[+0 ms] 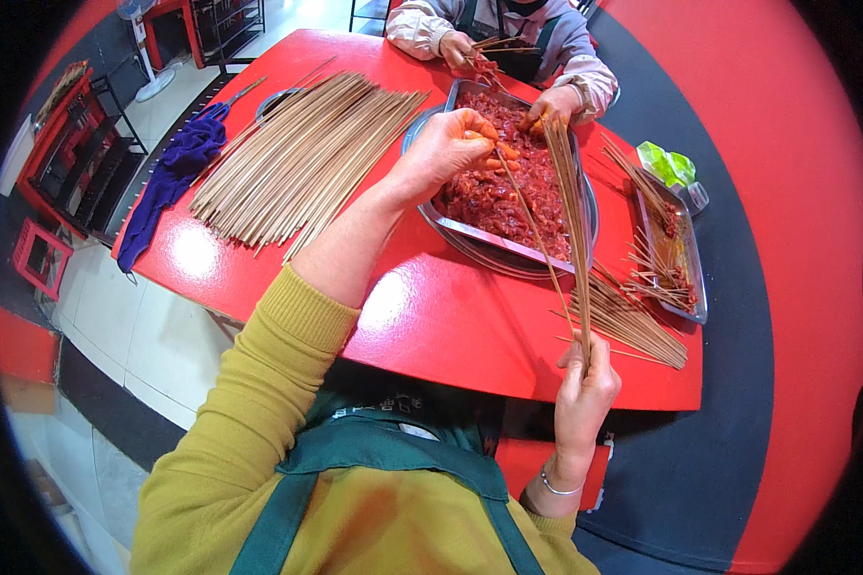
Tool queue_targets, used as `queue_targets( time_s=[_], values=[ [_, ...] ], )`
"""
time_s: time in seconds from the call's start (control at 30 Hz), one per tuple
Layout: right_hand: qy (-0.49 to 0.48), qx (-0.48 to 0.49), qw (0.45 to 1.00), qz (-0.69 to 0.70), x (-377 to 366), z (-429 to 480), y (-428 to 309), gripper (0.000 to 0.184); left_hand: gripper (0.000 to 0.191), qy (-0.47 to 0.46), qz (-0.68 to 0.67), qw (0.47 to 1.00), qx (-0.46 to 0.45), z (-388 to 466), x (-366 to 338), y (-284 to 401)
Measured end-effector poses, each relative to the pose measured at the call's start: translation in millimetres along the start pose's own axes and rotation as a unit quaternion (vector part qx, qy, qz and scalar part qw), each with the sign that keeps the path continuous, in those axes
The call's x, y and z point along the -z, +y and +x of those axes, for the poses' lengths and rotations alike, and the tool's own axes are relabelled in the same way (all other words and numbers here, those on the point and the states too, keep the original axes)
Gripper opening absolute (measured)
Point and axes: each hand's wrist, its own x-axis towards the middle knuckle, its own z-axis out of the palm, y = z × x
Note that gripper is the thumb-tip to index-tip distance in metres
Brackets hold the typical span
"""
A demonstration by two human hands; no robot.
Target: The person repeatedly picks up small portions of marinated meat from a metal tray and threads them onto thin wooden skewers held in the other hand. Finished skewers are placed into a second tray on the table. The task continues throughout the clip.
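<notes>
My left hand [454, 149], its fingers stained orange, is over the left side of a metal tray [500, 251] full of raw, red marinated meat strips [485, 205]. Its fingers close around the tip of a single bamboo skewer [536, 226]; whether meat is pinched there too is hidden. Lower on the right, my right hand [591, 384] grips a bundle of bamboo skewers [572, 208], which stands up past the tray's right side. The lower end of the single skewer runs down to this same hand.
A large pile of skewers [309, 158] covers the table's left, beside a purple cloth [172, 180] and scissors [223, 104]. Across the table, a co-worker's hands [557, 104] work over the meat. On the right are loose skewers [644, 327] and a smaller tray [699, 287] with loaded skewers.
</notes>
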Motion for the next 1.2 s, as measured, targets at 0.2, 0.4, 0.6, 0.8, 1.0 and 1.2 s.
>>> queue_targets(
  time_s=[0.2,0.4,0.6,0.8,1.0,1.2],
  values=[
    [0.003,-0.001,1.0,0.003,1.4,0.6,1.8,0.011,0.016,-0.015,-0.041,0.999,0.026,-1.9,-4.8,3.5],
    [0.004,-0.002,1.0,0.009,2.7,1.3,1.7,0.014,0.019,-0.02,-0.026,0.999,0.022,-0.1,1.1,-3.3],
    [-0.023,-0.003,0.999,-0.022,1.9,0.4,0.9,0.017,0.015,0.013,0.055,0.997,-0.046,13.3,4.3,-25.6],
    [-0.026,-0.021,0.999,-0.016,-18.4,-1.1,-14.3,0.016,0.01,0.096,0.148,0.981,-0.085,8.0,4.2,-27.1],
    [-0.02,-0.021,0.999,0.028,-39.1,-9.8,-23.4,0.023,0.014,0.118,-0.114,0.986,-0.036,8.9,-3.1,-27.4],
    [-0.008,-0.004,0.999,0.032,-46.3,8.1,-29.3,0.017,0.011,0.112,0.024,0.99,-0.084,2.4,-11.6,-25.0]
  ],
)
